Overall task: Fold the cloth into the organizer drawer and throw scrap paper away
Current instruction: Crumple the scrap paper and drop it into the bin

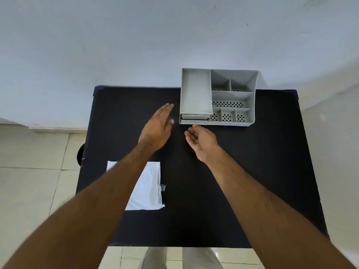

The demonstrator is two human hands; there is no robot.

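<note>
Two hands empty: my left hand (157, 127) flat, fingers spread; my right hand (201, 139) loosely cupped just before the organizer (217, 97) drawer (194, 119). White cloth (147, 186) lies flat, well nearer me and left of the organizer, long axis running toward it.

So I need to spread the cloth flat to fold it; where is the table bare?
The table is bare on its right half, nearer than the organizer. A smaller free patch lies at the far left, beyond the white cloth. The middle is crowded by the left hand and right hand.
</note>
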